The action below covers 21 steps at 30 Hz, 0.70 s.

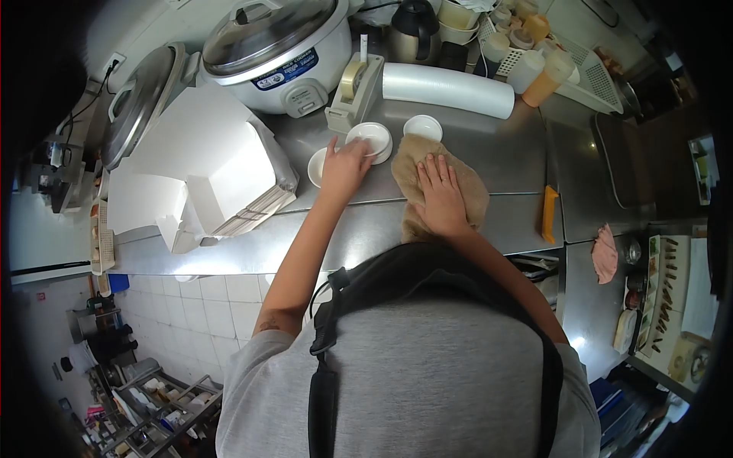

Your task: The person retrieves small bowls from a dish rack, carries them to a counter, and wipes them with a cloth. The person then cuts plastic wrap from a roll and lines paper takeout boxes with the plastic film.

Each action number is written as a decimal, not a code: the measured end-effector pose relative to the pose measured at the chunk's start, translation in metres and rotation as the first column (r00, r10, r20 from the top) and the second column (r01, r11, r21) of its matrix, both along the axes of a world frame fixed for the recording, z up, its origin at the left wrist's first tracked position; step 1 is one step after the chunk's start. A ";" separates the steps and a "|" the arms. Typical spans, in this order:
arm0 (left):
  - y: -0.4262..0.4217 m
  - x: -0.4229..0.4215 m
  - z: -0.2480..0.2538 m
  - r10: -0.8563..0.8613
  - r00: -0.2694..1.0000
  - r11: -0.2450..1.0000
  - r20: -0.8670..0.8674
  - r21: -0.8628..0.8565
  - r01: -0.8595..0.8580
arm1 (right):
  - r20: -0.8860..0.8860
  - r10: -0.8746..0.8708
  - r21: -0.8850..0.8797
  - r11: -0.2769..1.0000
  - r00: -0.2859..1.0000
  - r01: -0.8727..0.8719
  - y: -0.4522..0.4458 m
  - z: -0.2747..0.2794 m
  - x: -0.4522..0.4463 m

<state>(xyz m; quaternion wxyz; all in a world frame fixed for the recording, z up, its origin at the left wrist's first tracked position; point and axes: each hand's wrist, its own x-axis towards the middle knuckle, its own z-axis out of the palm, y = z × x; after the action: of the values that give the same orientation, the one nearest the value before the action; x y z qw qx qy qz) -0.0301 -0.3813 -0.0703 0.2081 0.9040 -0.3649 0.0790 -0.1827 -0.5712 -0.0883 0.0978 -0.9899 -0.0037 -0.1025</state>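
On the steel counter, my left hand [345, 168] is at a small stack of white bowls [370, 137], its fingertips over the near left rim; whether they grip it is hard to tell. Another white bowl [315, 168] sits just left, partly hidden behind that hand. My right hand [441, 195] lies flat with fingers stretched on a brown cloth [473, 183]. Touching the cloth's far edge is a third white bowl [422, 128], upright.
Open white cardboard boxes [229, 145] stand at the left. Behind are a rice cooker [282, 69], a tape dispenser [355, 95], a plastic film roll [450, 88] and sauce bottles [546, 80]. An orange-handled object [549, 214] lies right.
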 end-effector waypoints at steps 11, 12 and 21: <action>-0.035 -0.054 -0.002 -0.340 0.940 0.939 0.005 -0.054 0.340 | -0.006 0.150 0.012 0.989 0.989 -0.150 0.001 -0.009 0.005; -0.035 -0.056 -0.005 -0.335 0.942 0.941 0.030 -0.035 0.336 | 0.007 0.132 0.014 0.991 0.991 -0.133 0.003 -0.005 0.005; -0.034 -0.060 -0.001 -0.333 0.938 0.943 0.101 0.035 0.331 | 0.003 -0.125 0.570 0.815 0.992 0.101 -0.024 0.045 -0.013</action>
<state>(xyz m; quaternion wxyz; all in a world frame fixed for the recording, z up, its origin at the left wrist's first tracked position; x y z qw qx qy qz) -0.0901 -0.4157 -0.0710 0.1911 0.8259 -0.5233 0.0870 -0.1960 -0.5951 -0.0432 0.3820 -0.9119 0.0837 -0.1243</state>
